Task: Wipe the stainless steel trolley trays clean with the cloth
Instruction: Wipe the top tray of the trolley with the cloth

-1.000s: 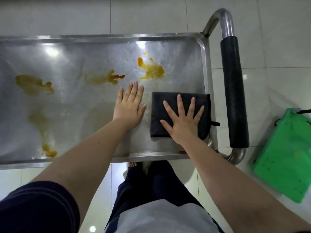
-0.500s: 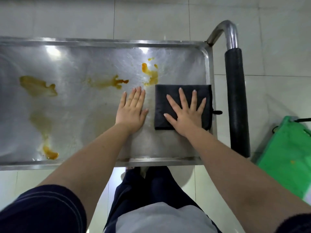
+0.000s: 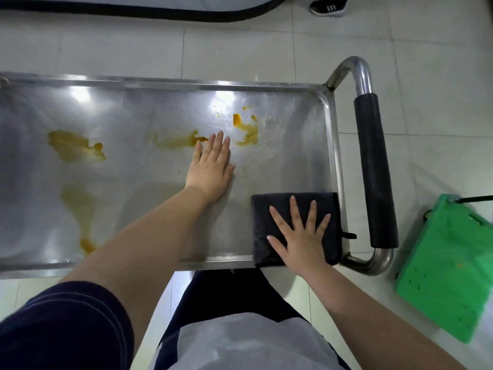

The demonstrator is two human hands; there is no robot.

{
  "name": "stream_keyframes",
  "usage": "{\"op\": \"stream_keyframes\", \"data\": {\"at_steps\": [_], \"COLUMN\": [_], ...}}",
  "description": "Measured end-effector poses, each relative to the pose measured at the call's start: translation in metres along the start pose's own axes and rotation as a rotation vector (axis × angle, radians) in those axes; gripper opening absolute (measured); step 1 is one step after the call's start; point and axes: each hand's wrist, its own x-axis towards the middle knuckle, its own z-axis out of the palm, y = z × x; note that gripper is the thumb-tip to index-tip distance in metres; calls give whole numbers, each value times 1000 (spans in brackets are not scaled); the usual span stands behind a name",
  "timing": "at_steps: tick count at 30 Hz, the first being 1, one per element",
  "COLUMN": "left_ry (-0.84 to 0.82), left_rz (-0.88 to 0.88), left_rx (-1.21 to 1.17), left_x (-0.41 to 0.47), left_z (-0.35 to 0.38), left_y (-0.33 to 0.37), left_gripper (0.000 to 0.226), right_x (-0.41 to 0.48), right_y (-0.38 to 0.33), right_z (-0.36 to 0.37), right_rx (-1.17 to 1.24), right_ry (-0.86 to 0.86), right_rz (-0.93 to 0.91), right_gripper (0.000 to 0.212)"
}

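The stainless steel trolley tray (image 3: 280,86) spans the view, smeared with several orange-brown stains (image 3: 246,130). A folded dark cloth (image 3: 274,206) lies in the tray's near right corner, reaching over the front rim. My right hand (image 3: 298,236) presses flat on the cloth with fingers spread. My left hand (image 3: 212,169) rests flat on the bare steel in the tray's middle, fingers straight, its fingertips at the edge of one stain.
The trolley's push handle with a black foam grip (image 3: 373,169) runs along the right end. A green plastic item (image 3: 448,265) stands on the tiled floor to the right. A black shoe (image 3: 329,6) and a dark-edged mat (image 3: 138,12) lie beyond the trolley.
My right hand has dragged the cloth back from the stain near the right end to the near right corner. That stain looks thinner. My left hand stays flat on the tray.
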Motion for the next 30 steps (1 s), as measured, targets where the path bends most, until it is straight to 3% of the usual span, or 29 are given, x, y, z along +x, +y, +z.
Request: {"op": "stream_keyframes", "data": {"at_steps": [7,12,23,30], "left_ry": [7,-6,57,51], "left_rz": [1,-33,-55,-51], "left_rx": [43,40,17,7], "left_x": [40,47,49,48], "left_z": [-7,1,11,4], "left_y": [-17,-21,-24,-22], "left_gripper": [67,67,68,65], "right_x": [11,36,269,215], "right_y": [-24,-15,8,7], "right_z": [4,-4,-98,-78], "right_rx": [30,31,52,48], "right_ry": [57,97,154,140], "right_rz": [139,78,190,73], "right_gripper": [71,71,71,70]}}
